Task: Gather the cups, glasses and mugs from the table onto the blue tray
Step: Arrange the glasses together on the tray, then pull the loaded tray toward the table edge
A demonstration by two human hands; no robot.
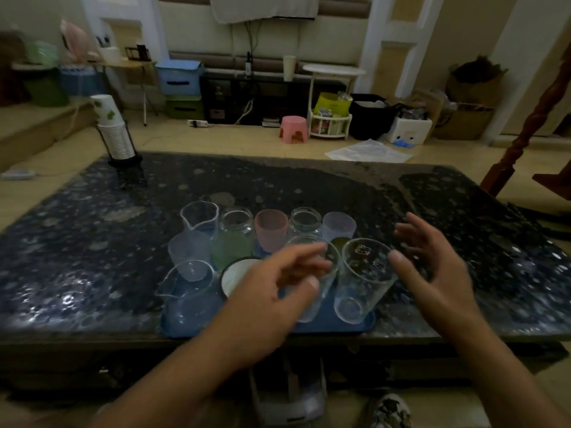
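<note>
A blue tray (367, 322) lies at the near edge of the dark speckled table (92, 257) and holds several cups, glasses and jars. At its back stand a clear spouted beaker (199, 216), two glass jars (236, 220), a pink cup (271, 230) and a lilac cup (339, 229). A green cup (230, 251), a white mug (234, 278) and a second beaker (188, 285) sit nearer. A printed clear glass (363, 282) stands at the front right. My left hand (268, 298) hovers open over the tray's middle, covering part of another glass. My right hand (432, 267) is open just right of the printed glass.
A stack of paper cups in a black holder (116, 134) stands at the table's far left corner. Beyond the table are a pink stool (293, 128), a white side table (333, 71), storage boxes and bags on the floor. A wooden post (525, 125) rises at the right.
</note>
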